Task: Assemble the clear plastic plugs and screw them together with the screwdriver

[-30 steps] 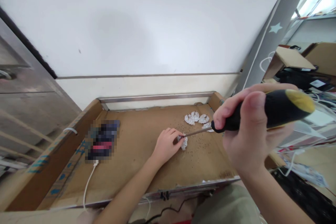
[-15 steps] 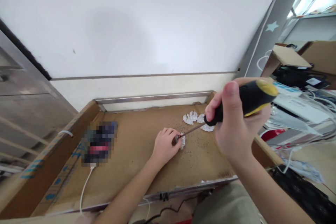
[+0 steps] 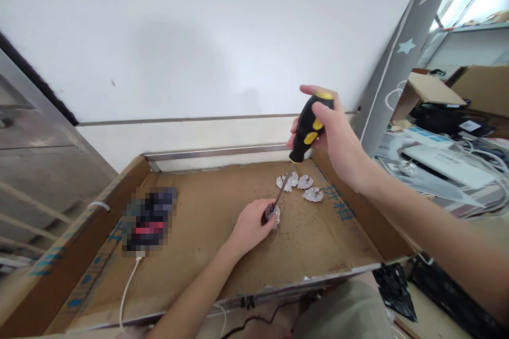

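Observation:
My right hand [image 3: 334,132] is closed round the black and yellow handle of a screwdriver [image 3: 308,130]. Its shaft slants down to the left, and the tip meets a small clear, scalloped plastic piece [image 3: 275,217] on the cardboard. With thumb and fingers, my left hand [image 3: 252,222] pinches this piece and steadies it against the board; the fingers hide part of it. Just beyond the shaft lie several similar clear pieces [image 3: 305,182] with small metal posts standing up from them.
A cardboard sheet [image 3: 199,233] with raised sides covers the work surface, dotted with tiny dark specks. At the left lies a pixelated phone-like device [image 3: 151,220] with a white cable [image 3: 126,288]. Boxes, papers and cables crowd the right, where a grey post [image 3: 392,58] stands.
My right hand has swung left and up, bringing the screwdriver from a low slant to a steeper one. The left hand stays on the clear piece.

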Available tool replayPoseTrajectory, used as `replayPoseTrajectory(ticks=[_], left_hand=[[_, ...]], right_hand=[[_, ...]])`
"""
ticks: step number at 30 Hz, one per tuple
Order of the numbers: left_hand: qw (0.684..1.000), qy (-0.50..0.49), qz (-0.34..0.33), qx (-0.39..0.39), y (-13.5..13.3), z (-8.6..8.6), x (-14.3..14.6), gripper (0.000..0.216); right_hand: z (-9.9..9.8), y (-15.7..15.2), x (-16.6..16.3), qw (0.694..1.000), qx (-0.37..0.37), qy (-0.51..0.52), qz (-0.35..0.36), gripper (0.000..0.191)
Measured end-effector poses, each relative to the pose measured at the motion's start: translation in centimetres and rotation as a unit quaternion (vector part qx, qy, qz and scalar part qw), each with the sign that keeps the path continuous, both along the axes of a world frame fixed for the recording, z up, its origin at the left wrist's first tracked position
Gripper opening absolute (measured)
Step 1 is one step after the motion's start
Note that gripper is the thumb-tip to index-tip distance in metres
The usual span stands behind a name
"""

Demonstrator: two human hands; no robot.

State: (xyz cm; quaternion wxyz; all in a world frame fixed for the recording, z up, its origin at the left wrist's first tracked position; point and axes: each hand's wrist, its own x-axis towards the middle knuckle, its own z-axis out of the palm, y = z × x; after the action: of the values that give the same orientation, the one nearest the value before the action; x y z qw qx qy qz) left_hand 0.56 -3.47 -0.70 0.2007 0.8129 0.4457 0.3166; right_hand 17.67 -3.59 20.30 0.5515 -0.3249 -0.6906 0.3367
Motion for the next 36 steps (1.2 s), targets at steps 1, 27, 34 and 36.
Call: replayPoseTrajectory(ticks=[1,27,34,36], left_hand=[[1.000,-0.001,0.004,-0.006,0.0,0.0,0.0,0.029],[0.999,0.011,0.015,0.038,-0.1,0.3,-0.1,0.016],[0.999,0.012,0.006,0.041,-0.2,0.3,-0.3,0.028],[0.999,0.012,0.010,0.038,-0.2,0.4,-0.3,0.029]], right_hand=[[0.7,0.2,0.6,0.998,-0.009,-0.057,0.014,0.046],[9.3,1.2,-0.1,0.781,0.062,-0.619,-0.048,0.023],[9.8,0.9,-0.7,0.769,0.091,-0.632,0.002,0.038],[9.9,1.0,-0.8,0.771,0.066,-0.633,-0.018,0.033]])
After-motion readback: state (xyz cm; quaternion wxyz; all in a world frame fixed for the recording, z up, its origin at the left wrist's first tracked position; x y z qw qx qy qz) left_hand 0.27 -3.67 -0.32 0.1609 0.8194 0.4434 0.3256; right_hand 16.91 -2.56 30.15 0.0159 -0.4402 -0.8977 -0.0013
